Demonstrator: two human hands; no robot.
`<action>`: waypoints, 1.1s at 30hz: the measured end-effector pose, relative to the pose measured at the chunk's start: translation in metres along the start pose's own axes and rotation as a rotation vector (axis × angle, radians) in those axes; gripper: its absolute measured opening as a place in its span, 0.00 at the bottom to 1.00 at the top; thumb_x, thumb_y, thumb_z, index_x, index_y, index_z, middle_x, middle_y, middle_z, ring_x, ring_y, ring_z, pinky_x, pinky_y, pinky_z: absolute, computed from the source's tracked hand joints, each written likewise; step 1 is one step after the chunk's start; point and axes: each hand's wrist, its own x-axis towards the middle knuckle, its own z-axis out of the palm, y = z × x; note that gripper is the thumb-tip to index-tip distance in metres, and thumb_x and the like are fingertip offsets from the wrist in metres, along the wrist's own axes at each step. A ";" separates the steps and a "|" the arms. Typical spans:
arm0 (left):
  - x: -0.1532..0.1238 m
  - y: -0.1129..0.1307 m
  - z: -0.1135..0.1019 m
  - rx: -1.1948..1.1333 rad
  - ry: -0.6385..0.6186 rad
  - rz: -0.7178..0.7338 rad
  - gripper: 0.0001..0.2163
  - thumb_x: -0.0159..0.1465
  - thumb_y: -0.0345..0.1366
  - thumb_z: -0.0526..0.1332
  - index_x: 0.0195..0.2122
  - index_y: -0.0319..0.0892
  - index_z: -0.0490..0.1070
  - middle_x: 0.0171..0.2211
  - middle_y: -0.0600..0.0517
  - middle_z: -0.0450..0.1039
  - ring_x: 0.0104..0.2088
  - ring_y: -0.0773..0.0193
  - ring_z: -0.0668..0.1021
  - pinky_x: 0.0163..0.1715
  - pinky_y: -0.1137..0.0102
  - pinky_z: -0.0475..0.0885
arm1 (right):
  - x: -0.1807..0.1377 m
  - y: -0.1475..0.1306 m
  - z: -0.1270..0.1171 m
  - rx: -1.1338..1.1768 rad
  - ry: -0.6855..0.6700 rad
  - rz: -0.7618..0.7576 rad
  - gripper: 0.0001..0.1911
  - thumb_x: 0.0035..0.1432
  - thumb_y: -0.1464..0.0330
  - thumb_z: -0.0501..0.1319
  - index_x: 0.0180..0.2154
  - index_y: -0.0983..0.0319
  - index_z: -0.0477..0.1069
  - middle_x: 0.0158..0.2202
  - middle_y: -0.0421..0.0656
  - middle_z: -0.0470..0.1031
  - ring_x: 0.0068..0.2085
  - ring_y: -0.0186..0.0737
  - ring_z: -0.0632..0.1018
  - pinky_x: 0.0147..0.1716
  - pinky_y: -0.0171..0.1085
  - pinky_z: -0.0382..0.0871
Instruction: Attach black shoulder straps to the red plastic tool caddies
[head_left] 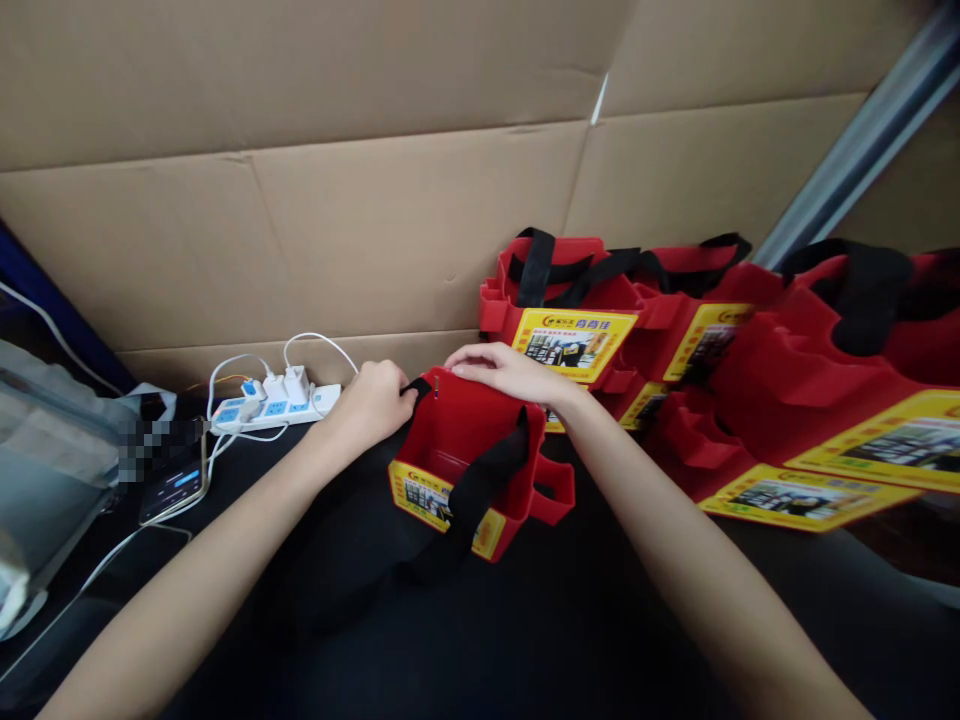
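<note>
In the middle stands a red plastic box (pixel 465 410), open at the top, with a side pocket and a yellow printed label on its front. My left hand (pixel 377 402) is closed at the box's upper left corner, pinching the end of a black webbing strap (pixel 421 390). Over the back rim lies my right hand (pixel 506 370), its fingers curled across the edge and partly hidden behind it. Another length of black strap (pixel 491 475) comes out of the box's right side and drapes over the front onto the dark surface (pixel 480 640).
Several similar red boxes (pixel 757 330) with black straps are stacked at the right. A white power strip (pixel 277 408) with plugs and cables sits left, near a phone (pixel 176 488) and a greyish plastic bag (pixel 52 450). Cardboard (pixel 360 230) forms the back wall; a metal post (pixel 855 140) slants at right.
</note>
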 end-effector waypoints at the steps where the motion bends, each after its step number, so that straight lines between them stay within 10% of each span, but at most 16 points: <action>1: 0.000 0.001 0.003 0.012 -0.005 -0.017 0.11 0.58 0.35 0.54 0.24 0.37 0.71 0.23 0.45 0.71 0.24 0.64 0.73 0.24 0.71 0.63 | -0.001 0.001 0.002 0.035 -0.008 0.027 0.13 0.56 0.64 0.55 0.40 0.64 0.71 0.40 0.46 0.74 0.42 0.37 0.73 0.45 0.38 0.63; 12: -0.001 0.014 0.016 0.065 -0.059 -0.030 0.12 0.61 0.34 0.51 0.35 0.35 0.72 0.35 0.38 0.74 0.37 0.55 0.77 0.37 0.66 0.68 | 0.006 0.024 0.023 0.022 -0.143 0.022 0.14 0.53 0.70 0.57 0.42 0.62 0.74 0.41 0.42 0.76 0.42 0.38 0.75 0.41 0.35 0.68; 22: -0.020 0.013 -0.009 0.144 -0.146 0.008 0.07 0.56 0.35 0.56 0.30 0.40 0.73 0.29 0.45 0.75 0.32 0.54 0.77 0.28 0.67 0.66 | 0.009 0.031 0.019 -0.449 0.227 0.122 0.15 0.48 0.77 0.56 0.39 0.67 0.74 0.40 0.52 0.74 0.38 0.41 0.74 0.40 0.37 0.64; 27: -0.017 0.014 -0.010 0.186 -0.113 -0.037 0.09 0.57 0.35 0.55 0.32 0.41 0.74 0.31 0.45 0.75 0.34 0.53 0.77 0.28 0.67 0.66 | 0.007 0.020 0.020 -0.397 -0.050 -0.171 0.17 0.53 0.75 0.53 0.43 0.58 0.72 0.46 0.41 0.72 0.37 0.32 0.74 0.36 0.30 0.64; 33: -0.020 0.011 -0.007 0.177 -0.106 0.000 0.09 0.57 0.35 0.54 0.31 0.42 0.74 0.29 0.46 0.75 0.30 0.54 0.77 0.25 0.67 0.64 | 0.008 0.028 0.018 -0.614 0.103 0.075 0.13 0.48 0.78 0.55 0.34 0.64 0.75 0.34 0.47 0.76 0.36 0.39 0.74 0.36 0.34 0.63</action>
